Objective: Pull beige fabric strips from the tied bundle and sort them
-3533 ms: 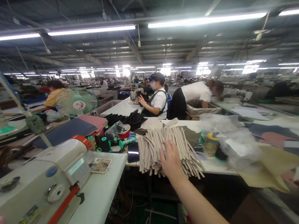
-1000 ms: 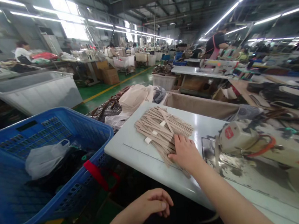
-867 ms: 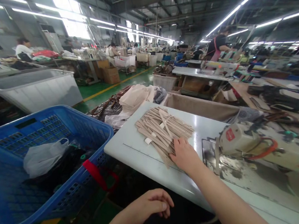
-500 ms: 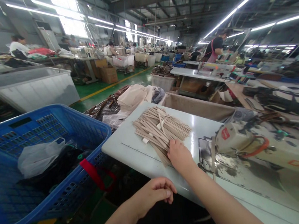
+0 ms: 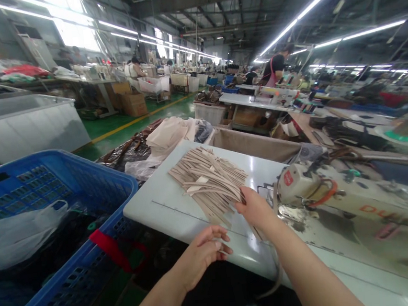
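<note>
Nearest, the left hand (image 5: pixel 204 254) hangs at the front edge of the tabletop (image 5: pixel 167 219), fingers loosely curled and holding nothing. Just ahead, the right hand (image 5: pixel 258 208) pinches the near right-hand ends of some of the beige strips (image 5: pixel 208 174) between thumb and fingers. These strips lie in a loose, fanned heap on the tabletop, their ends uneven, with small white pieces (image 5: pixel 194 186) among them. Each strip is probably light and flexible, neither brittle nor very slippery; whether they are leather or cloth cannot be told. Loose ones would likely slide apart or sag if lifted by one end, so a hold around the middle, or a hand under each end, should suit the heap better. Close on the right stands a sewing machine (image 5: pixel 312 188); beyond the far edge lies piled cream fabric (image 5: pixel 168 132).
</note>
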{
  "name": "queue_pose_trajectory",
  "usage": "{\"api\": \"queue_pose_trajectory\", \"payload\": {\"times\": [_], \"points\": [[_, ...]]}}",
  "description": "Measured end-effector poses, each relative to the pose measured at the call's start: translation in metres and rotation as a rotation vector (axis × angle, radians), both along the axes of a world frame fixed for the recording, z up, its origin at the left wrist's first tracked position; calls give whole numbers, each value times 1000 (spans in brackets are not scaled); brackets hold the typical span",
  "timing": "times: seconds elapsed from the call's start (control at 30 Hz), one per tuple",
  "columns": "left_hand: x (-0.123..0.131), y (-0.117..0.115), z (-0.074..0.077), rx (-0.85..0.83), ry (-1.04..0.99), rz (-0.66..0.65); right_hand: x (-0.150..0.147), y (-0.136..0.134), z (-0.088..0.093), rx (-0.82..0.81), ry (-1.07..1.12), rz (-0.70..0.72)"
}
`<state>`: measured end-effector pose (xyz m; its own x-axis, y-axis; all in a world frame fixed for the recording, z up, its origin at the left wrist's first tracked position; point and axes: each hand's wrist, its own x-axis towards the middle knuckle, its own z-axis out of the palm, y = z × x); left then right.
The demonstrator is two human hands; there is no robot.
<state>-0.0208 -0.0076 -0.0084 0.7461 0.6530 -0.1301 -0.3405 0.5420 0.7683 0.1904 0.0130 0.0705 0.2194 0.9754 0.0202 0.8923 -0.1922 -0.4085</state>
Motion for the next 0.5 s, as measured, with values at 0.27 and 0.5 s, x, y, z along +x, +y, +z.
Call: {"api": "queue_pose_trajectory", "payload": {"times": [0.27, 0.5], "points": [[20, 5, -1, -61, -76, 18, 5, -48, 0, 22, 743, -71], [45, -1, 6, -24, -178, 3, -27, -91, -29, 78, 1356, -255]]}}
